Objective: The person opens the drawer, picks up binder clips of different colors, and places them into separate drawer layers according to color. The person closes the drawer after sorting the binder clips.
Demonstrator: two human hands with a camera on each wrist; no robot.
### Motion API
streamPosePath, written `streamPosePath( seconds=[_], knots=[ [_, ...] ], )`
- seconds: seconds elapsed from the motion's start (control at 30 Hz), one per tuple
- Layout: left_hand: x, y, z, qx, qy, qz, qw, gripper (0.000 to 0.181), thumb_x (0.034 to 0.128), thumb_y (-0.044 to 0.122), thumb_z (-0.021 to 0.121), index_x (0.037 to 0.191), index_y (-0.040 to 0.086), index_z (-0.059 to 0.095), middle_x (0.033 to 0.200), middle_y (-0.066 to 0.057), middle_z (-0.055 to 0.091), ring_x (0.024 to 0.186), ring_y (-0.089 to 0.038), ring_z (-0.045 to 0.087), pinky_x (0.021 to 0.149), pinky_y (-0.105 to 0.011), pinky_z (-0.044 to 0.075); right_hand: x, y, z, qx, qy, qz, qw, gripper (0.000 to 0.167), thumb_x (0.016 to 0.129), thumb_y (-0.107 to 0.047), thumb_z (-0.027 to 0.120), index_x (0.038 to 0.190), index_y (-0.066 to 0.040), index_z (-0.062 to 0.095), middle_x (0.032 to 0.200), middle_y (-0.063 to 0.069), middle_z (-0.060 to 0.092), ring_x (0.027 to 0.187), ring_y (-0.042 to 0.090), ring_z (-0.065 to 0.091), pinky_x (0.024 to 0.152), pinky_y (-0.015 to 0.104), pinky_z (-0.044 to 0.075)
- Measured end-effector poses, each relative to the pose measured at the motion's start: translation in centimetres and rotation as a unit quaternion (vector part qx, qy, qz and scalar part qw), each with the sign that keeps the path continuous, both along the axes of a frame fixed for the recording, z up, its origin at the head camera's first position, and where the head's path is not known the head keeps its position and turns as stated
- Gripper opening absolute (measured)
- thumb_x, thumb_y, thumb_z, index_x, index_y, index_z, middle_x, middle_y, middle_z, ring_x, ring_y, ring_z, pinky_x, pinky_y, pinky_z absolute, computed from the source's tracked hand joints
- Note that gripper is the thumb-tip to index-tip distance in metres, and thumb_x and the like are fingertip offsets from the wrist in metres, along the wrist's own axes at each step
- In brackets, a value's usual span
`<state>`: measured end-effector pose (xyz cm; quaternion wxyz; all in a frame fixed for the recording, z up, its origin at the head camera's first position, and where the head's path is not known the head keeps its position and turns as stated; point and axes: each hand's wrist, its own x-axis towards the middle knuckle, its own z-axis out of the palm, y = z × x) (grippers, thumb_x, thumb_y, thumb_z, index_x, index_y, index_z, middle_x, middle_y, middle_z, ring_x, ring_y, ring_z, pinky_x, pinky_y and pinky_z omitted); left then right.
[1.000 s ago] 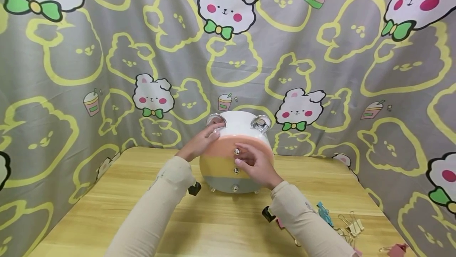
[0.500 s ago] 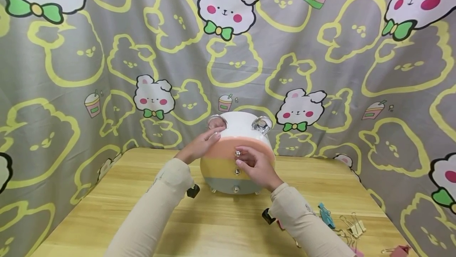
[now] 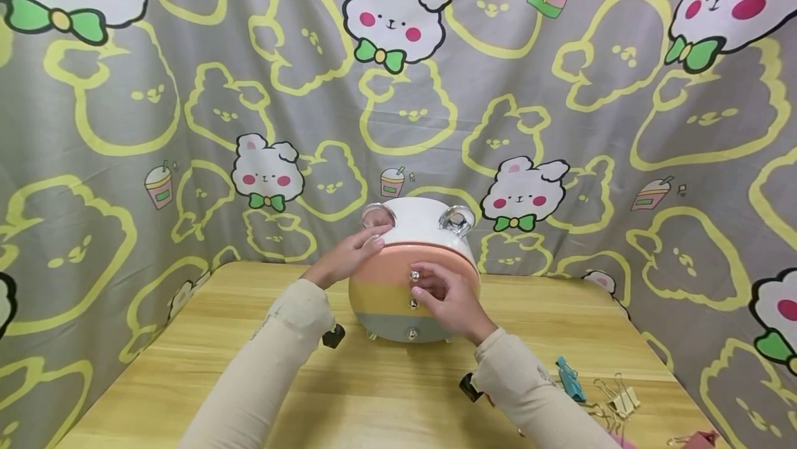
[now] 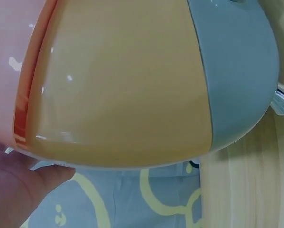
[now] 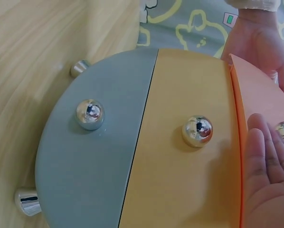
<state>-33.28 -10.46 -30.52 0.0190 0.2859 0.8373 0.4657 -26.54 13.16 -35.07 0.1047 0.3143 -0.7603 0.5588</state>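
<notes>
A small rounded cabinet (image 3: 418,216) with a white body and silver ear-shaped rings stands on the table. Its front has an orange drawer (image 3: 386,266) on top, a yellow drawer (image 5: 180,175) in the middle and a grey-blue drawer (image 5: 92,161) below, each with a silver knob. The orange drawer sticks out a little past the yellow one. My right hand (image 3: 453,299) pinches the top knob (image 3: 415,275) between thumb and fingers. With fingers extended, my left hand (image 3: 347,255) rests on the cabinet's upper left side, by the left ear ring (image 3: 378,216).
Several binder clips lie at the table's right front, among them a blue clip (image 3: 569,380), a pale yellow clip (image 3: 623,400) and a pink clip (image 3: 697,440). A patterned curtain (image 3: 411,117) hangs close behind the wooden table (image 3: 249,338).
The orange drawer has come forward slightly, and a thin dark gap now shows along its top edge. My right hand has moved a little toward me with the knob; my left stays on the cabinet.
</notes>
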Motion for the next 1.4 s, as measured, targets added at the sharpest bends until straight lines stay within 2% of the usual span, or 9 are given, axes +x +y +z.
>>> streamPosePath(
  seconds=[0.27, 0.4, 0.5, 0.63, 0.9, 1.0, 1.17, 1.27, 1.4],
  knots=[
    [-0.5, -0.7, 0.2, -0.037, -0.002, -0.004, 0.9993, 0.051, 0.1019, 0.045, 0.044, 0.149, 0.025, 0.042, 0.151, -0.001, 0.040, 0.139, -0.026, 0.032, 0.109, -0.050, 0.029, 0.5, 0.0, 0.1, 0.001, -0.004, -0.006, 1.0000, 0.034, 0.093, -0.004, 0.063, 0.126, 0.001, 0.058, 0.105, 0.020, 0.068, 0.093, 0.030, 0.067, 0.077, 0.030, 0.055],
    [-0.6, -1.1, 0.2, -0.063, 0.003, -0.012, 0.9979, 0.050, 0.1013, 0.041, 0.048, 0.149, 0.029, 0.040, 0.151, 0.001, 0.040, 0.138, -0.024, 0.034, 0.109, -0.049, 0.030, 0.7, 0.1, -0.1, 0.001, -0.010, -0.005, 0.9999, 0.033, 0.094, -0.005, 0.063, 0.126, 0.001, 0.059, 0.103, 0.021, 0.068, 0.090, 0.033, 0.067, 0.075, 0.029, 0.055],
    [-0.5, -1.2, 0.2, -0.079, 0.008, -0.010, 0.9968, 0.054, 0.0993, 0.026, 0.057, 0.150, 0.031, 0.039, 0.147, -0.004, 0.045, 0.130, -0.026, 0.043, 0.104, -0.048, 0.036, 1.0, 0.2, -0.2, 0.002, -0.012, -0.008, 0.9999, 0.032, 0.094, -0.005, 0.064, 0.125, 0.000, 0.059, 0.103, 0.020, 0.068, 0.090, 0.033, 0.068, 0.075, 0.029, 0.055],
    [-0.2, -1.3, 0.2, -0.095, 0.015, 0.002, 0.9953, 0.062, 0.0952, 0.010, 0.060, 0.150, 0.032, 0.039, 0.141, -0.009, 0.050, 0.116, -0.028, 0.050, 0.094, -0.046, 0.042, 1.5, 0.1, -0.3, 0.003, -0.012, -0.007, 0.9999, 0.032, 0.093, -0.005, 0.064, 0.125, -0.001, 0.059, 0.102, 0.018, 0.068, 0.089, 0.030, 0.068, 0.075, 0.029, 0.055],
    [0.1, -1.3, 0.2, -0.102, 0.034, 0.004, 0.9942, 0.062, 0.0941, 0.009, 0.062, 0.148, 0.034, 0.042, 0.129, -0.006, 0.058, 0.096, -0.025, 0.055, 0.084, -0.040, 0.043, 2.3, -0.2, -0.4, 0.003, 0.004, -0.001, 1.0000, 0.031, 0.094, -0.007, 0.064, 0.124, 0.000, 0.060, 0.101, 0.018, 0.069, 0.088, 0.024, 0.068, 0.076, 0.030, 0.056],
    [0.3, -1.3, 0.2, -0.101, 0.036, 0.005, 0.9942, 0.061, 0.0943, 0.011, 0.062, 0.147, 0.034, 0.043, 0.130, -0.005, 0.058, 0.100, -0.024, 0.055, 0.087, -0.042, 0.044, 2.6, -0.2, -0.4, 0.002, 0.008, 0.001, 1.0000, 0.031, 0.094, -0.006, 0.064, 0.124, 0.001, 0.059, 0.100, 0.018, 0.069, 0.087, 0.024, 0.068, 0.076, 0.031, 0.056],
    [1.1, -1.0, 0.3, -0.099, 0.032, 0.012, 0.9945, 0.060, 0.0941, 0.013, 0.063, 0.146, 0.038, 0.044, 0.141, -0.003, 0.051, 0.119, -0.024, 0.050, 0.098, -0.050, 0.041, 3.3, 0.0, -0.2, -0.004, 0.010, 0.004, 0.9999, 0.031, 0.093, -0.006, 0.064, 0.123, 0.001, 0.060, 0.100, 0.019, 0.069, 0.087, 0.025, 0.068, 0.076, 0.030, 0.056],
    [1.5, -0.9, 0.3, -0.102, 0.052, 0.012, 0.9933, 0.061, 0.0933, 0.009, 0.062, 0.146, 0.035, 0.045, 0.138, -0.005, 0.053, 0.115, -0.025, 0.052, 0.095, -0.048, 0.043, 3.7, 0.1, -0.1, -0.007, 0.014, 0.003, 0.9999, 0.030, 0.093, -0.005, 0.064, 0.122, 0.002, 0.060, 0.099, 0.018, 0.069, 0.087, 0.025, 0.068, 0.075, 0.031, 0.056],
    [2.0, -0.9, 0.1, -0.108, 0.108, 0.003, 0.9883, 0.061, 0.0916, 0.006, 0.062, 0.146, 0.027, 0.046, 0.134, -0.009, 0.056, 0.107, -0.025, 0.055, 0.090, -0.045, 0.045, 4.0, 0.3, -0.2, -0.010, 0.022, 0.008, 0.9997, 0.029, 0.093, -0.002, 0.063, 0.121, 0.003, 0.060, 0.098, 0.018, 0.069, 0.086, 0.024, 0.069, 0.074, 0.031, 0.056]
  ],
)
